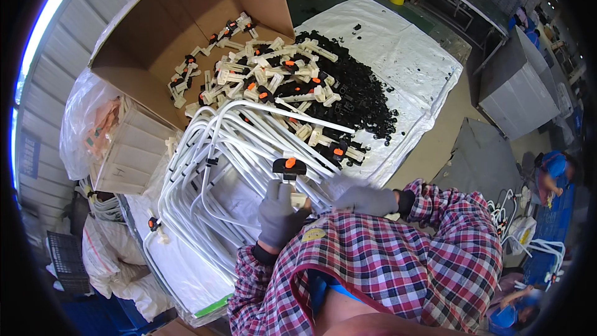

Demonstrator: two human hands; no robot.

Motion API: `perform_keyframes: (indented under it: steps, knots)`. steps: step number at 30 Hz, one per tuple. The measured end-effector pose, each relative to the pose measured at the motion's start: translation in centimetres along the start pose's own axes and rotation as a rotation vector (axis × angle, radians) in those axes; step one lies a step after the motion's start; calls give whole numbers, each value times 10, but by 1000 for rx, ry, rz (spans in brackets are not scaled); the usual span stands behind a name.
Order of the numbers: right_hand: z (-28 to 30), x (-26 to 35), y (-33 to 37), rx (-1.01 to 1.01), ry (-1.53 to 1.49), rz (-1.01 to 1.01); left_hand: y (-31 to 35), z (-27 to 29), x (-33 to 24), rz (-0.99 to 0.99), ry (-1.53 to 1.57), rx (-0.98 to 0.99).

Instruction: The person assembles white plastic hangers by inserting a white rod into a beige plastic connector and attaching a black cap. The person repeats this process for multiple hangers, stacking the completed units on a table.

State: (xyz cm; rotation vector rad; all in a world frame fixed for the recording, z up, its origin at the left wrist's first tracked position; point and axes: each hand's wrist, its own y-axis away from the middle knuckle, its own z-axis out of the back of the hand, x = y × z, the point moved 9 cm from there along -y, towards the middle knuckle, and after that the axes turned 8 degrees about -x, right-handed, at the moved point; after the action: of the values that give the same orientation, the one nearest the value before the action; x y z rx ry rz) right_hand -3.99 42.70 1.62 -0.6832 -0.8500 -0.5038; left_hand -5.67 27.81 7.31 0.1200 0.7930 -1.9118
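In my left hand (pixel 280 216), gloved in grey, a cream plastic fitting with a black crosspiece and an orange button (pixel 290 165) stands upright, the fingers closed round its pale lower part. To the right, close against the plaid sleeve and chest, is my right hand (pixel 367 200), also gloved. Motion smears its fingers, so whether it holds anything is unclear. Just beyond both hands lies a stack of bent white tubes (pixel 193 149), some with small black clips. Behind the tubes rises a pile of similar cream fittings (pixel 267 68) with black and orange parts.
A large open cardboard box (pixel 186 6) lies on its side behind the fittings. Small black parts (pixel 367 96) are heaped on a white sheet (pixel 410 43) at the far right. A wooden crate (pixel 134 149) and woven sacks (pixel 112 255) stand left. Other people (pixel 553 171) are at right.
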Motion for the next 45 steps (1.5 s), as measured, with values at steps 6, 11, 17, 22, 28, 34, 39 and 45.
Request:
perform_keyframes:
  steps: [6,11,17,22,28,34,39,45]
  knots:
    - [45,-71,6,-319,554,-311,15,21,10,-3,7,-454]
    - [-34,-93,-19,-337,-1616,-507,7,-16,-24,-223,191,-353]
    - [-24,-149,9,-746,-1138,-734,18,-44,19,-293,150,-143]
    - [15,-176,74,-689,-611,-813,47,28,235,442,-232,-481]
    - [23,-190,123,-770,-649,-966,45,-14,351,479,-166,-199]
    - [64,-197,141,-887,-732,-882,17,-65,397,562,156,76]
    - [89,-203,180,-1139,-835,-735,28,4,324,486,201,-161]
    - [99,-220,197,-1280,-480,-775,36,69,242,551,483,-174]
